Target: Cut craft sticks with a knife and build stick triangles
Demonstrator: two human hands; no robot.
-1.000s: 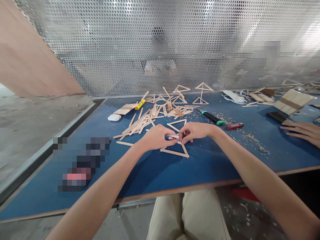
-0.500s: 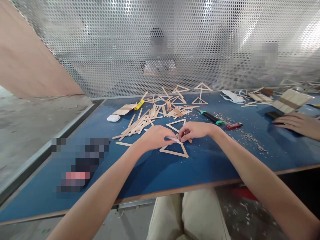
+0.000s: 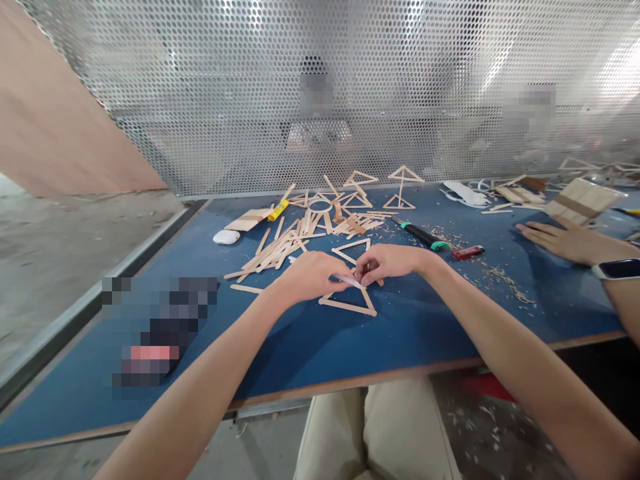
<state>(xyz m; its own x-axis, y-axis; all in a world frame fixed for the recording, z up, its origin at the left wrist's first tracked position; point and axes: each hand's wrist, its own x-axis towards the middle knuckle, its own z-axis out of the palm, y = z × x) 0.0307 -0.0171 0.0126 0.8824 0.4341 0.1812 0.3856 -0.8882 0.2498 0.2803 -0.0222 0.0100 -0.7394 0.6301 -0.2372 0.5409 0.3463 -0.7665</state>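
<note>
both hands barely move since a moment ago: the left hand (image 3: 307, 277) and right hand (image 3: 387, 261) pinch a thin pale strip (image 3: 349, 279) over the flat wooden stick triangle (image 3: 350, 303) on the blue table (image 3: 300, 347). at three o'clock, a co-worker's hand (image 3: 563, 240) has slid forward, palm down.

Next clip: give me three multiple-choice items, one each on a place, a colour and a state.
1. Where does the red lighter lie?
A. right of the green-capped knife
B. on the floor
C. under the white case

2. What colour is the tabletop?
A. white
B. blue
C. yellow

3. What do the left hand and right hand do?
A. rest flat, apart
B. pinch a small strip over a stick triangle
C. lift the knife

Answers: 1 A, lighter beside the knife's cap; 2 B, blue surface; 3 B, fingertips meet on the strip.
</note>
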